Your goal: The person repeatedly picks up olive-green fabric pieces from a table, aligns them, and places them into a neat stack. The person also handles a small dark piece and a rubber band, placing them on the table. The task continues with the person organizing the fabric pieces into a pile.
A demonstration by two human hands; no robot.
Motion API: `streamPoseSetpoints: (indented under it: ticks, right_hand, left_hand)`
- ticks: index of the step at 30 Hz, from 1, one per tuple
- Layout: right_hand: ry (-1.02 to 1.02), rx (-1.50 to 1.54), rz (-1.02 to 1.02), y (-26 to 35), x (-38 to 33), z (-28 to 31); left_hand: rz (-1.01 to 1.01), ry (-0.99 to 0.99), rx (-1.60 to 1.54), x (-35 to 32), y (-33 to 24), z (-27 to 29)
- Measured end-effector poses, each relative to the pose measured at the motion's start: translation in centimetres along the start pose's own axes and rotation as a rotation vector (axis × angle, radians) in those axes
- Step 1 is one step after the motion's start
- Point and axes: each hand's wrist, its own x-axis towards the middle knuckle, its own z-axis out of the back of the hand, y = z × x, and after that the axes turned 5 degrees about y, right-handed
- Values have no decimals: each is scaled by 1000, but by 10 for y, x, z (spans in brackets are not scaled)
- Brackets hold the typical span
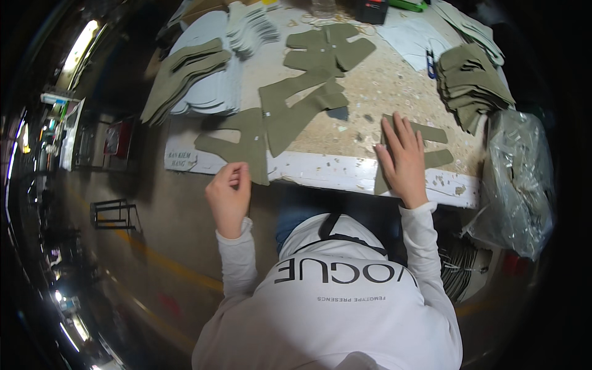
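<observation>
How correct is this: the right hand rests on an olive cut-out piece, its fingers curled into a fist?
The fist is wrong: in the head view, the right hand rests on the olive cut-out piece with its fingers extended.

This looks like a workshop or factory floor: a scuffed, scrap-littered worktable (364,108) carries a right-hand stack of olive pieces (472,86), a left-hand stack of olive pieces (185,74), a pile of pale pieces (216,92) and loose olive pieces (246,139) of matching cut shapes. Blue-handled snips (430,63) lie among them, while a yellow line (179,265) crosses the bare floor (185,213) and a bright strip light (80,46) shines over the dim hall.
</observation>
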Motion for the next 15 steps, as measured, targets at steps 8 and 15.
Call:
streamPoseSetpoints:
  ticks: [8, 15]
  right_hand:
    - [24, -13, 35, 1, -5, 0]
    - [-115, 558, 50, 28, -6, 20]
  left_hand:
    - [-125, -58, 272, -3, 4, -17]
    - [-43, -53, -90, 19, -13, -1]
